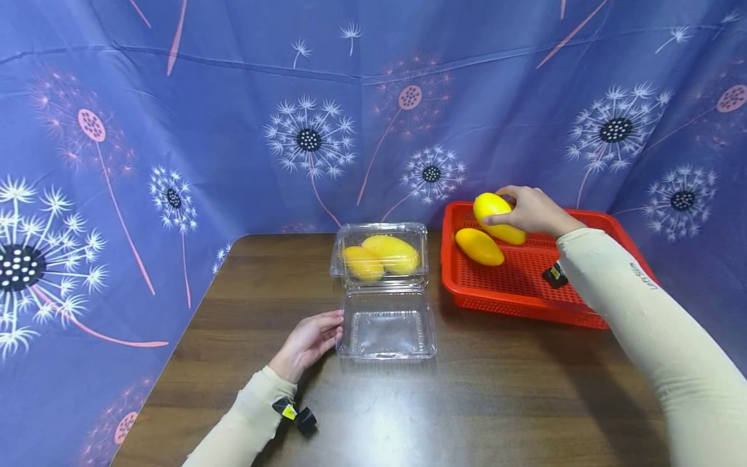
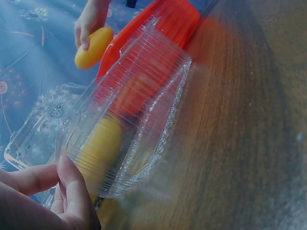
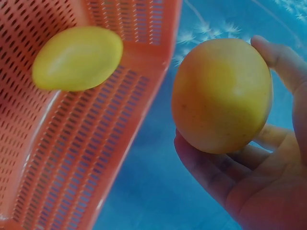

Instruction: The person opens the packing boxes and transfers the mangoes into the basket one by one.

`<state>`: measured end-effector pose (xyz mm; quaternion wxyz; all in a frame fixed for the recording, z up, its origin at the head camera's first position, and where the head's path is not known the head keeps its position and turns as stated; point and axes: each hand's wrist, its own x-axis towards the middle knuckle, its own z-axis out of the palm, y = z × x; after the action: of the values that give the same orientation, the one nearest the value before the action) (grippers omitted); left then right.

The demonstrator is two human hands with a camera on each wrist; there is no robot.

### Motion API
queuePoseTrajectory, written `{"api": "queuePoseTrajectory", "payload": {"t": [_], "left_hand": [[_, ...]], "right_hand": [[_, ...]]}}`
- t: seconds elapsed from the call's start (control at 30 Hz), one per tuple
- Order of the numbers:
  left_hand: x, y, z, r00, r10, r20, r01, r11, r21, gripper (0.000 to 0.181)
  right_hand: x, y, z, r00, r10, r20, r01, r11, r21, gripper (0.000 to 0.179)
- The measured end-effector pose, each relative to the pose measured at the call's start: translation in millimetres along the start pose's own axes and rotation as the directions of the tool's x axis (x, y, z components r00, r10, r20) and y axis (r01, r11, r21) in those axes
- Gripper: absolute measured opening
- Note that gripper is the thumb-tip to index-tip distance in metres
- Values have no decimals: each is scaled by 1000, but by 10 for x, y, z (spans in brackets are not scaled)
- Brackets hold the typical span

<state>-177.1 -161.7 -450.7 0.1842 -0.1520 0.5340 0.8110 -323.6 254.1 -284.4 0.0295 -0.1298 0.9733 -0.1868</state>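
Up over the red basket, my right hand [image 1: 528,211] grips a yellow mango [image 1: 490,211], fingers and thumb around its sides. The right wrist view shows this mango [image 3: 220,96] close up, its skin orange on one side. My left hand [image 1: 312,340] pinches the left edge of a clear plastic clamshell box [image 1: 386,331] on the table. The box lies unfolded; two yellow mangoes [image 1: 392,253] rest side by side in its far half. In the left wrist view, thumb and fingertips [image 2: 67,172] meet at the rim of the clear plastic.
The red perforated basket [image 1: 525,295] stands at the back right of the brown wooden table [image 1: 496,389], with one more mango [image 1: 480,247] lying inside it. A blue dandelion-print cloth [image 1: 373,143] hangs behind the table and along its sides.
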Motion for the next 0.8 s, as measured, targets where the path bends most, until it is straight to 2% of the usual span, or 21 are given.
{"api": "queuePoseTrajectory", "payload": {"t": [0.27, 0.57, 0.8], "left_hand": [[8, 20, 20, 1000, -12, 5, 12, 1000, -2, 18], [2, -2, 25, 1000, -14, 2, 14, 1000, 3, 31], [5, 15, 34, 1000, 5, -11, -5, 1000, 5, 26]], "right_hand": [[63, 262, 68, 999, 37, 13, -37, 999, -5, 90], [190, 481, 218, 997, 65, 45, -64, 998, -18, 82], [246, 603, 299, 992, 114, 62, -113, 993, -16, 83]]}}
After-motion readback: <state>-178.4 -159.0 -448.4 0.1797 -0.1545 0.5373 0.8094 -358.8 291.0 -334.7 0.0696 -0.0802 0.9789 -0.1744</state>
